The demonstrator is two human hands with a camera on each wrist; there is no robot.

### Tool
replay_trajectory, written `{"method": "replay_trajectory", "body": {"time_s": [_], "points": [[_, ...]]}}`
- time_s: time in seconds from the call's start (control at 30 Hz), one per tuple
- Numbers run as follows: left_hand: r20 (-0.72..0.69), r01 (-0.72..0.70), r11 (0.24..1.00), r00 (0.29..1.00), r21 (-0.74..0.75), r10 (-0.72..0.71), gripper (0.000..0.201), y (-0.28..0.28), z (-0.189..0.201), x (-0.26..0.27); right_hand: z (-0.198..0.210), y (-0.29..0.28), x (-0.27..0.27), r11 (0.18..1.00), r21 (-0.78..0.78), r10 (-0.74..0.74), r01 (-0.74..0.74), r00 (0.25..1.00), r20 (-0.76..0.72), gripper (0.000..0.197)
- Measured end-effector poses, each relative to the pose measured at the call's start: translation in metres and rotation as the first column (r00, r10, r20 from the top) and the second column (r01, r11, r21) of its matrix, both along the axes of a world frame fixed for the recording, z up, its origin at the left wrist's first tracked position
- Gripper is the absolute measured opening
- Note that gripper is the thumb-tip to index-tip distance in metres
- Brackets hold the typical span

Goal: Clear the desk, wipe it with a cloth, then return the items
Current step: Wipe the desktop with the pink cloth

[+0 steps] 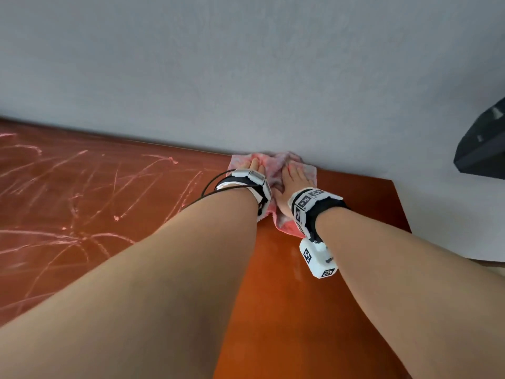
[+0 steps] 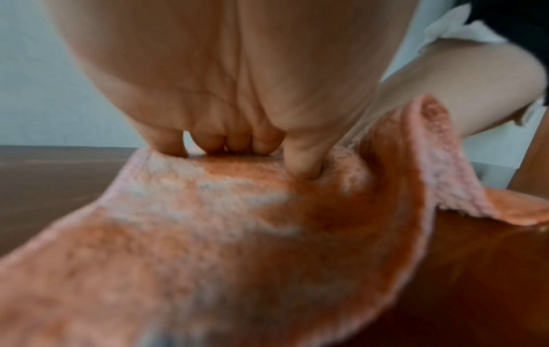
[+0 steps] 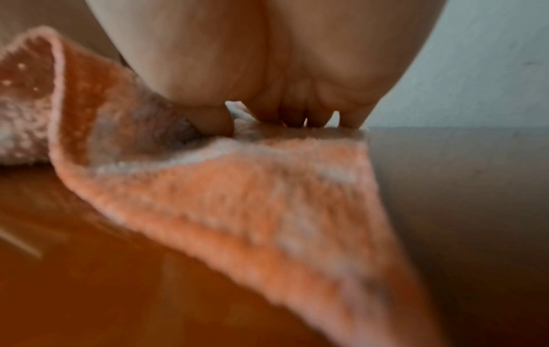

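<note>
Both hands flat on the cloth point(image 1: 276, 170), up at twelve o'clock on the table point(image 1: 314, 296), right against the wall point(image 1: 246, 64). Left hand point(image 1: 255, 166) presses down with fingers point(image 2: 208, 143) straight and together, gripping nothing. Right hand point(image 1: 293, 179) lies just beside it, fingers point(image 3: 294, 117) extended, thumb dug into a fold. Pale scribble marks point(image 1: 82, 192) spread toward nine o'clock.

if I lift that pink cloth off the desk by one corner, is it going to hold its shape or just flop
Probably flop: the cloth already bunches into a raised fold beside the left hand, so it looks soft. Its fluffy pile suggests it is light. Pushed flat under both palms, with the right hand pressing too, it likely wrinkles rather than slides cleanly on the desk.
</note>
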State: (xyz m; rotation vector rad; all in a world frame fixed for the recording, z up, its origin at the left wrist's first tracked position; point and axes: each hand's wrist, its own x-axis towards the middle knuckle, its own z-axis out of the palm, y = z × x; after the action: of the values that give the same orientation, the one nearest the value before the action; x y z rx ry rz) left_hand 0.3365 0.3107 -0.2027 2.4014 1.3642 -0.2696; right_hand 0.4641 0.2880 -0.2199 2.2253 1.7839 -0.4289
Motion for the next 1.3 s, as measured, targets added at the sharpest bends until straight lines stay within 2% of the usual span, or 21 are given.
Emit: {"method": "replay_trajectory", "body": {"time_s": [0.07, 0.13, 0.27, 0.37, 0.43, 0.63, 0.8, 0.87, 0.9, 0.97, 1.0, 1.1, 1.13, 1.17, 1.2, 1.27, 1.3], "points": [[0.005, -0.008, 1.0, 1.0, -0.004, 0.008, 0.071, -0.006, -0.001, -0.004, 0.001, -0.009, 0.0, 0.999, -0.036, 0.036, -0.036, 0.999, 0.001, 0.072], [-0.067, 0.01, 0.999, 0.998, -0.039, -0.013, 0.07, -0.016, -0.005, -0.012, 0.001, -0.026, -0.002, 0.997, -0.068, 0.04, -0.04, 0.999, 0.0, 0.071], [-0.106, -0.029, 0.997, 0.994, -0.072, 0.021, 0.065, -0.064, -0.011, -0.029, -0.002, -0.079, -0.012, 0.99, -0.12, 0.08, -0.078, 0.997, 0.007, 0.073], [-0.218, -0.018, 1.0, 0.976, -0.015, 0.014, 0.071, -0.125, -0.016, -0.047, -0.003, -0.141, -0.029, 0.982, -0.151, 0.118, -0.112, 0.993, 0.031, 0.075], [-0.228, -0.026, 1.0, 0.973, 0.005, 0.027, 0.074, -0.175, -0.019, -0.064, -0.001, -0.191, -0.043, 0.978, -0.161, 0.141, -0.135, 0.99, 0.024, 0.076], [-0.219, -0.092, 0.989, 0.974, -0.113, 0.066, 0.077, -0.337, -0.001, -0.089, -0.005, -0.35, -0.072, 0.974, -0.132, 0.185, -0.182, 0.983, 0.005, 0.081], [-0.202, -0.122, 0.975, 0.976, -0.185, 0.084, 0.075, -0.43, 0.007, -0.102, -0.006, -0.436, -0.084, 0.977, -0.122, 0.17, -0.177, 0.983, -0.068, 0.08], [-0.19, -0.127, 0.975, 0.978, -0.182, 0.092, 0.074, -0.449, 0.004, -0.108, -0.01, -0.456, -0.089, 0.979, -0.072, 0.182, -0.189, 0.979, -0.091, 0.079], [-0.186, -0.129, 0.976, 0.978, -0.177, 0.096, 0.073, -0.456, 0.002, -0.112, -0.005, -0.465, -0.094, 0.976, -0.135, 0.149, -0.168, 0.979, -0.138, 0.079], [-0.18, -0.139, 0.976, 0.978, -0.168, 0.108, 0.073, -0.464, -0.001, -0.119, -0.008, -0.477, -0.095, 0.98, -0.108, 0.152, -0.167, 0.979, -0.133, 0.078], [-0.178, -0.136, 0.978, 0.978, -0.16, 0.107, 0.073, -0.467, -0.002, -0.122, -0.008, -0.481, -0.096, 0.988, -0.015, 0.148, -0.151, 0.98, -0.135, 0.077], [-0.171, -0.117, 0.982, 0.981, -0.146, 0.092, 0.074, -0.47, -0.001, -0.125, -0.015, -0.485, -0.097, 0.986, 0.04, 0.166, -0.164, 0.984, -0.06, 0.079], [-0.174, -0.117, 0.982, 0.981, -0.151, 0.09, 0.075, -0.471, -0.002, -0.126, -0.015, -0.484, -0.1, 0.99, 0.038, 0.136, -0.134, 0.989, -0.061, 0.081], [-0.18, -0.119, 0.98, 0.979, -0.161, 0.09, 0.075, -0.47, -0.001, -0.125, -0.017, -0.485, -0.1, 0.991, -0.063, 0.116, -0.121, 0.989, -0.088, 0.082], [-0.189, -0.122, 0.977, 0.978, -0.172, 0.089, 0.075, -0.469, -0.002, -0.124, -0.024, -0.484, -0.1, 0.995, -0.044, 0.083, -0.088, 0.991, -0.101, 0.08], [-0.202, -0.122, 0.97, 0.976, -0.211, 0.079, 0.076, -0.465, -0.002, -0.124, -0.039, -0.477, -0.104, 0.993, 0.103, 0.077, -0.064, 0.989, -0.125, 0.077], [-0.203, -0.119, 0.966, 0.977, -0.231, 0.071, 0.076, -0.462, -0.001, -0.124, -0.035, -0.473, -0.107, 0.994, 0.075, 0.091, -0.082, 0.989, -0.116, 0.077]]}}
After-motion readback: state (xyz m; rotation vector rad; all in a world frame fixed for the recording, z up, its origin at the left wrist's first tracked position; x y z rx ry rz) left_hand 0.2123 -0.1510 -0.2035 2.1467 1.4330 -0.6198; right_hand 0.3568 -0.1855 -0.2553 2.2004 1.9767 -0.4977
